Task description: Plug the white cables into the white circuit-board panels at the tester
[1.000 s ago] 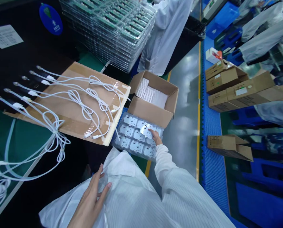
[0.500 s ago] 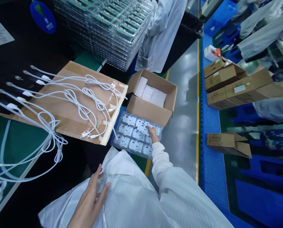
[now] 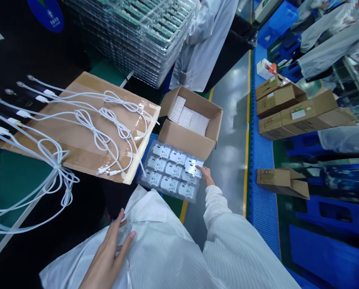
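My right hand (image 3: pixel 207 175) reaches down to a clear plastic tray (image 3: pixel 151 185) of small white parts and touches its right edge, fingers curled on the tray rim. My left hand (image 3: pixel 109 254) lies flat with fingers spread on the white coat over my lap. An open cardboard box (image 3: pixel 185 140) with white packets stacked inside stands just behind the tray. A flat cardboard sheet (image 3: pixel 80 136) on the bench carries several white cables (image 3: pixel 107 120) taped down.
A tall stack of clear trays (image 3: pixel 143 36) with green boards stands at the back. A person in a white coat (image 3: pixel 202 44) stands beyond the box. Cardboard boxes (image 3: pixel 294 110) lie on a blue conveyor (image 3: pixel 259 208) at right.
My right hand has slid from the middle of the tray to its right edge. The view has shifted slightly left and down. My left hand stays on my lap.
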The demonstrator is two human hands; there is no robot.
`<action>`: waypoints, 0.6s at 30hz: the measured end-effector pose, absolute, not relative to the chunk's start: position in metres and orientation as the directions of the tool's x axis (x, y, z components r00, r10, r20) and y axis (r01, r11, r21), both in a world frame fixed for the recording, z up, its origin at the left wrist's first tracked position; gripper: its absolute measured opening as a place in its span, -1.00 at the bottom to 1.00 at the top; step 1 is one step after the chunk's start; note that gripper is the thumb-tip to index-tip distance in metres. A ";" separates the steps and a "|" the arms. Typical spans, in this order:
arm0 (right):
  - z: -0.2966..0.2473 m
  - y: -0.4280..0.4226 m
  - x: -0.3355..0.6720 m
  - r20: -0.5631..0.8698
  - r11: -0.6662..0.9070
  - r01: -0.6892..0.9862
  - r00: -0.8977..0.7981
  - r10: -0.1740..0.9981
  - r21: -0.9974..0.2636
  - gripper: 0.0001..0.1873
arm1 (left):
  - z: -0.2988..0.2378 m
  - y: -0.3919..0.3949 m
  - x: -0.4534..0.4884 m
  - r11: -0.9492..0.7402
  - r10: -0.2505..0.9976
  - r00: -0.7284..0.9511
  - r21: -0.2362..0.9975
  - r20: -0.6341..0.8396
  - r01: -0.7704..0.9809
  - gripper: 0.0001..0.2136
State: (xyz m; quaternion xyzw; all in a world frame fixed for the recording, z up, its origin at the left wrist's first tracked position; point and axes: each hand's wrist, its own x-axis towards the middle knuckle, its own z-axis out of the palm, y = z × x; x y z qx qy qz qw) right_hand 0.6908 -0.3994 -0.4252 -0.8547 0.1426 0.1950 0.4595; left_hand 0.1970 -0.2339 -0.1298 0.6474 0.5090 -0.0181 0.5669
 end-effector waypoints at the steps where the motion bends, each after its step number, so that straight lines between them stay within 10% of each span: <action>1: -0.424 -0.404 0.695 -0.475 -0.555 -0.432 0.877 -0.075 -0.711 -0.45 | -0.130 -0.234 0.198 0.165 0.638 0.480 0.716 -0.602 0.678 -0.32; 18: -0.440 -0.405 0.696 -0.276 -0.762 -0.306 0.945 -0.173 -0.571 -0.72 | -0.121 -0.236 0.211 0.170 0.616 0.430 0.645 -0.660 0.745 -0.31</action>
